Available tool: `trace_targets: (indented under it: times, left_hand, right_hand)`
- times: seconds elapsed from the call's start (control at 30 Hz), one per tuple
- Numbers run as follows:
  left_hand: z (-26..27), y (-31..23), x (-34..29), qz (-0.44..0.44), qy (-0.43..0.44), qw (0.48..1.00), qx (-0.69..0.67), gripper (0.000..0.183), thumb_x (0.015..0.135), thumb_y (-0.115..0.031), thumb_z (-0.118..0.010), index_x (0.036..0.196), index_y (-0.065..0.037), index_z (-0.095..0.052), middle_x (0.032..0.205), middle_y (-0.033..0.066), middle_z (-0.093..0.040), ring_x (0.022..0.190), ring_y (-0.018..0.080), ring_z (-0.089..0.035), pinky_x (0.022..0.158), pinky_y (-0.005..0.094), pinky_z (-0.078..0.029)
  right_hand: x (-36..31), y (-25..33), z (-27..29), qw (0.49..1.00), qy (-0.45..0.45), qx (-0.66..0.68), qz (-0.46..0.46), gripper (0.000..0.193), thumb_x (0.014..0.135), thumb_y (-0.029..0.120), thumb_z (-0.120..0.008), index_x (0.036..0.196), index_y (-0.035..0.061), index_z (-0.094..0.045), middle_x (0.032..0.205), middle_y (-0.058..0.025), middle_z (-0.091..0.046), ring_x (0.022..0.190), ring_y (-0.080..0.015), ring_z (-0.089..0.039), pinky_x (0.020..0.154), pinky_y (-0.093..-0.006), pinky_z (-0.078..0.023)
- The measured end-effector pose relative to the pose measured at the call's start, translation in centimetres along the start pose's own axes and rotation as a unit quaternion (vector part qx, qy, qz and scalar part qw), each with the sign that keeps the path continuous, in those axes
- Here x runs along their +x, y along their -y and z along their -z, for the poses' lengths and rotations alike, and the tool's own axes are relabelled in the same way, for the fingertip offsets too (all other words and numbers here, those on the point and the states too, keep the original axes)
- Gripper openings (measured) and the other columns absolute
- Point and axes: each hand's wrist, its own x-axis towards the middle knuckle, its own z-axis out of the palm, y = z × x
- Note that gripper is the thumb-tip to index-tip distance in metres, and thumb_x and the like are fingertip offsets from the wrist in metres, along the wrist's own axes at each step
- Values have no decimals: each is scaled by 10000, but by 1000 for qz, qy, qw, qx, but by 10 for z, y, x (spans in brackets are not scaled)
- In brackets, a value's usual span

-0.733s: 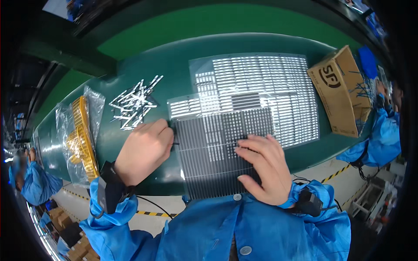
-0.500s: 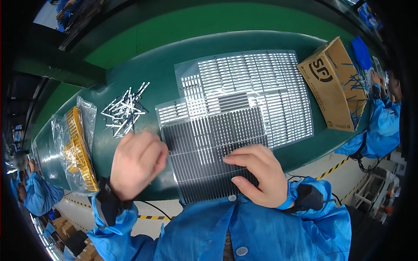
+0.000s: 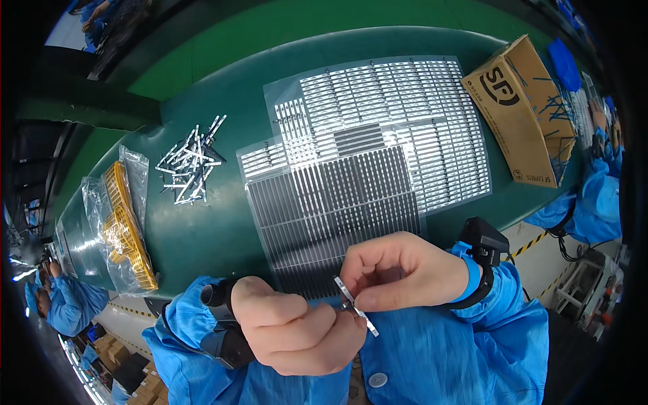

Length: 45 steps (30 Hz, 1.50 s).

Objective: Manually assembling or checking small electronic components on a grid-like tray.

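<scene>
In front of my body, my right hand point(image 3: 405, 273) pinches a narrow black-and-white strip point(image 3: 343, 289) between thumb and fingers. The strip slants down to the right between my two hands. My left hand point(image 3: 297, 331) is closed right beside it; a small dark piece shows at its fingertips, too small to name. Just beyond my hands lies a sheet of dark parallel strips point(image 3: 283, 229) on the green table. It partly covers clear sheets with rows of white-and-black strips point(image 3: 445, 162). A loose pile of similar strips point(image 3: 192, 162) lies to the left.
An open cardboard box point(image 3: 506, 121) with thin dark strips inside stands at the right of the green table point(image 3: 202, 250). At the left, yellow lattice-like parts point(image 3: 121, 216) lie in clear plastic. People in blue point(image 3: 601, 202) sit at the sides.
Both hands have moved down toward my body and come together, the left one from beside the sheets. The strip now shows between them. My right hand has left the dark sheet.
</scene>
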Motion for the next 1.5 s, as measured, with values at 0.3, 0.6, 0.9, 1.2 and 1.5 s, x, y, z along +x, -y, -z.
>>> trace_targets:
  times: [0.3, 0.6, 0.9, 1.2, 1.5]
  left_hand:
    - [0, 13, 23, 332, -13, 921, -204, 296, 663, -132, -860, 902, -94, -690, 885, 18, -630, 741, 177, -596, 614, 291, -434]
    - [-7, 16, 47, 586, 139, 716, -352, 165, 747, -21, -829, 838, -7, -692, 752, 39, -685, 689, 109, -653, 641, 242, -510]
    - [-9, 21, 49, 560, 189, 735, -333, 108, 749, 3, -795, 824, -20, -721, 737, 60, -681, 632, 139, -623, 580, 263, -482]
    - [-11, 22, 46, 505, 208, 773, -322, 112, 741, -4, -793, 835, -39, -743, 769, 62, -690, 646, 177, -625, 598, 294, -479]
    - [-10, 27, 36, 329, 178, 877, -303, 174, 687, -119, -804, 860, -122, -786, 807, -18, -693, 674, 141, -606, 633, 288, -424]
  right_hand:
    - [-8, 5, 0, 979, -135, -73, 131, 117, 935, -20, -627, 1014, 45, -570, 823, 26, -604, 738, -8, -566, 599, -178, -414]
    - [-13, 3, 6, 931, -190, -224, 217, 69, 940, -16, -620, 979, 39, -609, 736, 54, -571, 633, 25, -485, 549, -170, -348]
    - [-33, 26, 12, 884, -264, -337, 187, 79, 884, -15, -660, 942, 35, -642, 722, 54, -578, 602, 10, -484, 534, -179, -369]
    - [-36, 32, 16, 843, -222, -450, 194, 85, 822, -26, -676, 871, 36, -647, 719, 24, -569, 593, -27, -506, 514, -205, -400]
    - [-36, 34, 22, 931, -131, -320, 115, 59, 863, -5, -654, 899, 43, -651, 747, 44, -594, 637, -3, -495, 548, -184, -380]
